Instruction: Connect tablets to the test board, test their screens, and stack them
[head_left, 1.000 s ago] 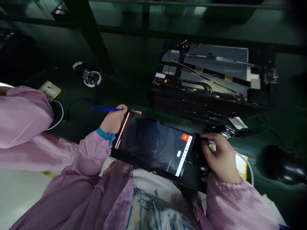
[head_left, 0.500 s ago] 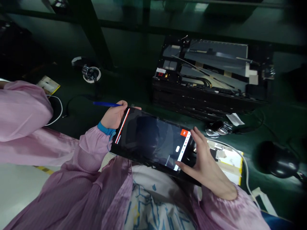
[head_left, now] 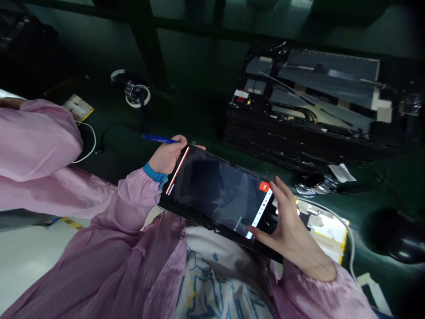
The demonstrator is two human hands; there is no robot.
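Left fingers [head_left: 179,144] curl round the tablet's [head_left: 215,190] left edge and pinch a blue pen [head_left: 158,139] as well. Right fingers [head_left: 280,190] splay wide, spanning its right edge. The tablet sits tilted over the lap, just off the near edge of the surface [head_left: 119,150]. It looks stiff, glassy, slick and fragile, so it is best held by its edges. Far right is a stack of opened panels [head_left: 308,115], with a yellow-edged pad [head_left: 328,226] near right. A tape roll [head_left: 137,95] and a co-worker's sleeve [head_left: 36,141] are at left.

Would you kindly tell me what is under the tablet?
Below the tablet, a blue-printed white cloth shows on the lap, between pink sleeves. The left hand and right hand hold its ends; whatever lies directly beneath is covered.
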